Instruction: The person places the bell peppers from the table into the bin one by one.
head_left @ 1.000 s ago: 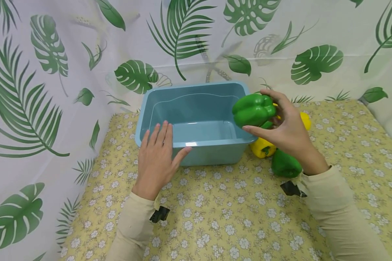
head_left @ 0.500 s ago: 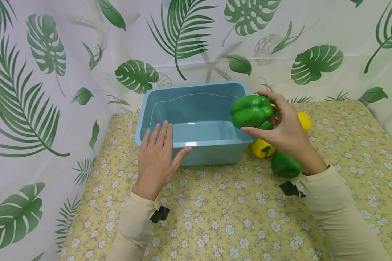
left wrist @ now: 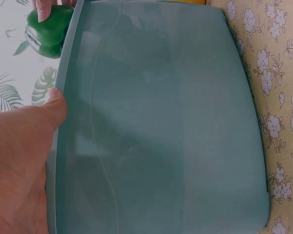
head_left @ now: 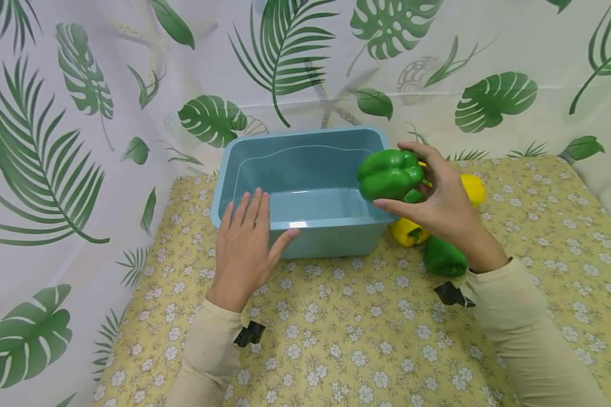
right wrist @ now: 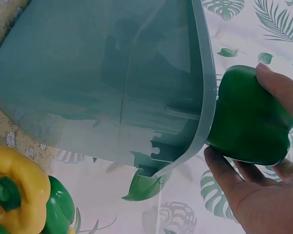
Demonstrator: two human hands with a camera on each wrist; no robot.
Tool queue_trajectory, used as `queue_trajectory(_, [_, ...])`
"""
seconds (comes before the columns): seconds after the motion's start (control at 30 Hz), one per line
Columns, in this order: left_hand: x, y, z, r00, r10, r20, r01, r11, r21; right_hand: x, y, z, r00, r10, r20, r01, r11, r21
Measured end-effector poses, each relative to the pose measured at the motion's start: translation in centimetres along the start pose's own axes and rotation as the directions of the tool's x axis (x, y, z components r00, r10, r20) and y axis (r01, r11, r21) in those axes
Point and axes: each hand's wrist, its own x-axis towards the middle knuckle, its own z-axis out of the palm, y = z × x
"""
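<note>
My right hand [head_left: 445,198] holds a green bell pepper [head_left: 387,174] between thumb and fingers, over the right end of a blue plastic tub [head_left: 331,240]. In the right wrist view the held green bell pepper [right wrist: 251,117] overlaps the tub's rim [right wrist: 208,97]. My left hand [head_left: 246,249] lies with straight fingers across the tub's front rim at its left side. The left wrist view shows its thumb [left wrist: 53,109] at the rim. Inside the tub, the visible floor [head_left: 315,204] is bare.
Right of the tub, under and behind my right hand, lie a yellow bell pepper [head_left: 407,232], a green one [head_left: 444,257] and another yellow one [head_left: 473,190], partly hidden. A flowered yellow cloth [head_left: 336,339] covers the table; a leaf-print curtain [head_left: 305,62] hangs behind.
My right hand has shifted slightly left with the green bell pepper, a little farther over the tub. The left hand has stayed on the rim.
</note>
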Motion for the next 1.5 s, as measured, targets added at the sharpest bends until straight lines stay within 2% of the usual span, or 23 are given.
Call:
queue_trajectory(0.3, [-0.02,-0.01,-0.01,1.0,-0.01,0.014,0.01,1.0,0.001,0.08,-0.02,0.17,1.0,0.015,0.01,-0.015,1.0,0.005])
queue_trajectory(0.87, [-0.45,-0.06,0.65,1.0,0.005,-0.025,-0.005,1.0,0.005,-0.49,0.19,0.47,1.0,0.01,0.022,-0.01,1.0,0.007])
queue_trajectory(1.5, [-0.49,-0.07,0.66,1.0,0.005,-0.026,-0.005,1.0,0.005,-0.5,0.02,0.69,0.998,0.041,0.043,-0.04,0.999,-0.009])
